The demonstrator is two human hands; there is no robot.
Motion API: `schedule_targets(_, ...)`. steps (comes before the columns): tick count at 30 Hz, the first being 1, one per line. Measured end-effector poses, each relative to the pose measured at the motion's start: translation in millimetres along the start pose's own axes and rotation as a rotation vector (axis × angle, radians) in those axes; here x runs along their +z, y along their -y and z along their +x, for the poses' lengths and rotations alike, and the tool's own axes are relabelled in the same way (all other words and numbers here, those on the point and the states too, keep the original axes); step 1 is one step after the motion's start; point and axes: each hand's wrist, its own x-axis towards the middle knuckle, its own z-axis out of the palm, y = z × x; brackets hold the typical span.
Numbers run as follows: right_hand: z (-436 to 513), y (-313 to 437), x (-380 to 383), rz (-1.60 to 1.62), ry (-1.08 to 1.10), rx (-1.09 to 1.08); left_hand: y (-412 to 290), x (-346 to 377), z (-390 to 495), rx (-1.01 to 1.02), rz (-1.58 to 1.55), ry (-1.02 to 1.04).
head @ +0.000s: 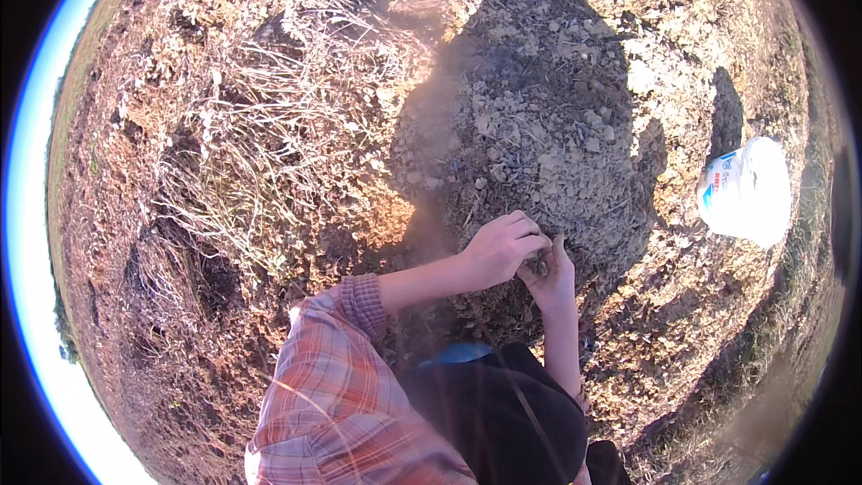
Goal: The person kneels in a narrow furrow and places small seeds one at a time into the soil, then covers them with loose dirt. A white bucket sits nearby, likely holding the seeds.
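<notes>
My left hand (505, 250), its arm in an orange and grey plaid sleeve (337, 397), meets my right hand (551, 276) low over shaded soil. My right palm is turned up and cupped, with a small dark brown lump (542, 267) in it, too small to identify. Bent left fingers reach over that palm and touch or nearly touch the lump. Whether they pinch anything is hidden. Directly beyond both hands lies dry, crumbly soil (559, 168) mixed with bits of straw.
Dried, pale plant stalks (269, 108) lie in tangled heaps on the left. A white plastic bucket (744, 192) bearing print stands on the right. My shadow (539, 74) falls across the soil ahead. My dark-clothed leg (505, 411) is just below the hands.
</notes>
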Motion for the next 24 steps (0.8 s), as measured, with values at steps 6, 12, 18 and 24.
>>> schedule_targets(6,12.6,21.3,-42.2,0.021,0.219,-0.045,-3.4,7.8,22.2,-0.104,-0.109,0.064)
schedule_targets(12,-24.2,196.2,-135.3,0.089,0.195,-0.592,65.0,17.2,95.9,-0.145,0.08,0.005)
schedule_targets(18,-63.7,435.1,-160.8,0.381,-0.192,-0.967,123.3,67.9,183.4,-0.06,0.157,-0.147)
schedule_targets(24,-62.0,432.6,-187.8,-0.199,-0.549,-1.134,145.4,96.7,241.0,-0.428,0.218,0.124)
